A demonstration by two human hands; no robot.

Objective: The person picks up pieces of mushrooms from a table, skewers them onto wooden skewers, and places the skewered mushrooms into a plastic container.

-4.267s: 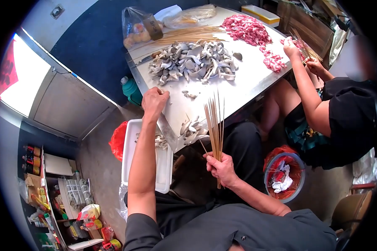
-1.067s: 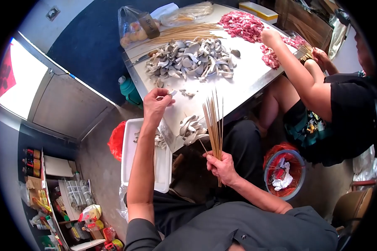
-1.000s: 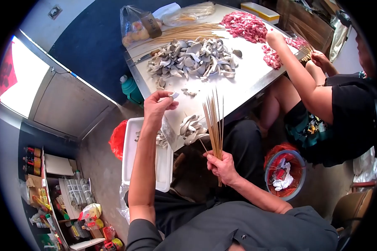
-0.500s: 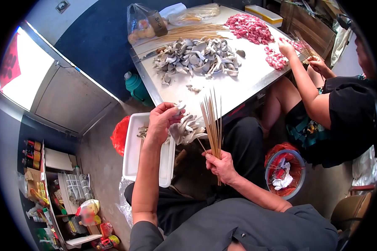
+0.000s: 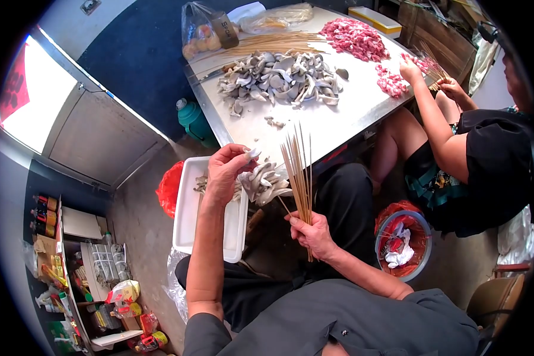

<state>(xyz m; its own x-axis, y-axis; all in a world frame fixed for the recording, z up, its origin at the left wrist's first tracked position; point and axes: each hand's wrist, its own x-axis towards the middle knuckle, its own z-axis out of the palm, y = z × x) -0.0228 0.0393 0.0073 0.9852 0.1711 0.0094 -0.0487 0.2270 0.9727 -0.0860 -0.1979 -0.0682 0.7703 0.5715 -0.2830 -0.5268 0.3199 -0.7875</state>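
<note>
My right hand (image 5: 312, 235) is closed round a bundle of thin wooden skewers (image 5: 299, 178) that point upward. One skewer leans out to the left, with a cluster of grey oyster mushroom pieces (image 5: 263, 183) threaded on its end. Just beside that cluster, my left hand (image 5: 227, 169) pinches a small pale mushroom piece (image 5: 252, 153) between thumb and fingers. Below my left forearm is a white plastic tray (image 5: 186, 228) with some mushroom skewers in it, partly hidden by the arm. A large heap of torn oyster mushrooms (image 5: 279, 80) lies on the white table (image 5: 350, 118).
Loose skewers (image 5: 267, 44) and a bag of round items (image 5: 200, 38) lie at the table's back. At right a co-worker (image 5: 492, 148) handles skewers near a pile of raw meat (image 5: 356, 40). A lined bin (image 5: 427, 249) stands by my knee; a teal jug (image 5: 194, 121) stands left.
My left hand and the piece it pinches have shifted very slightly. The co-worker's hand by the meat has moved a little to the right. My right hand stays nearly still.
</note>
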